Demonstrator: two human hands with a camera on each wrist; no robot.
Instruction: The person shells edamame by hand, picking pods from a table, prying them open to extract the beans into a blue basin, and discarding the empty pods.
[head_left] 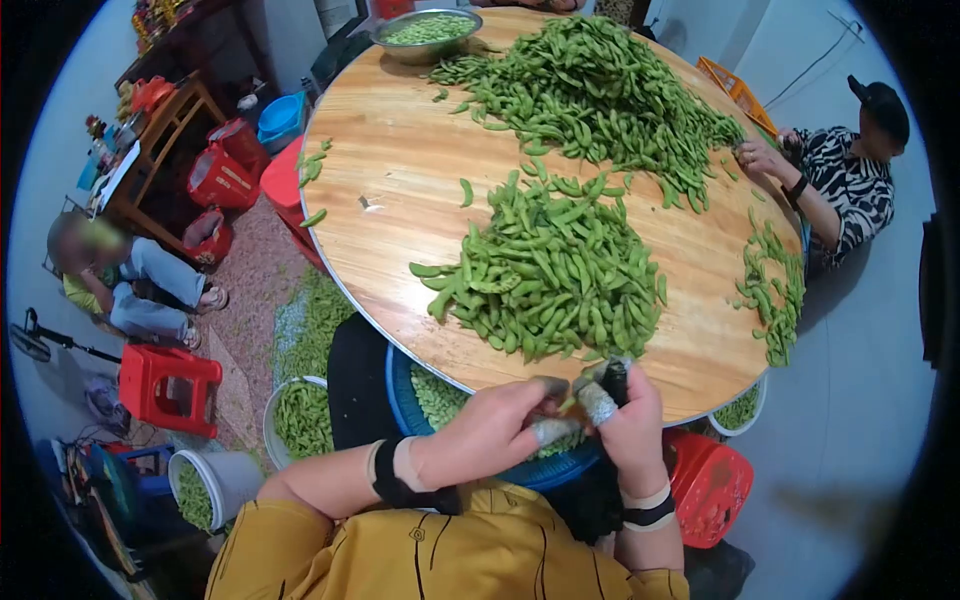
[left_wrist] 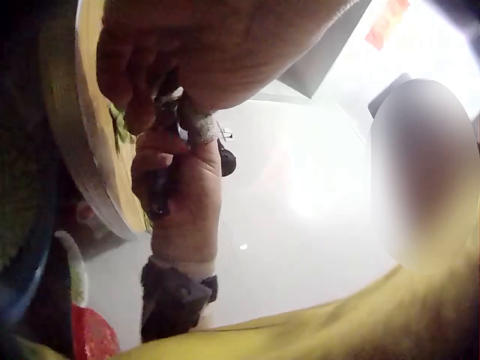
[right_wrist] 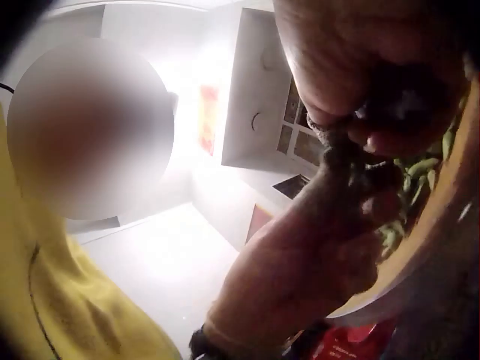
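Both hands meet at the table's front edge, above a blue basket (head_left: 405, 400) of shelled green beans. My left hand (head_left: 485, 425) pinches a small yellow-green edamame pod (head_left: 568, 406), mostly hidden by the fingers. Curled beside it, my right hand (head_left: 632, 410) grips a dark object (head_left: 615, 382); its kind I cannot tell. Silvery tape (head_left: 597, 403) wraps some fingertips. The left wrist view shows the right hand (left_wrist: 184, 202) close under the left hand (left_wrist: 225, 60). Just beyond the hands lies a heap of edamame pods (head_left: 555, 270) on the round wooden table (head_left: 390, 230).
A larger pod heap (head_left: 610, 100) and a metal bowl (head_left: 427, 38) of beans stand farther back. Another person (head_left: 850, 180) sits at the right, one more (head_left: 130, 270) at the left. Red stools (head_left: 170, 385) and pod-filled buckets (head_left: 225, 485) stand on the floor.
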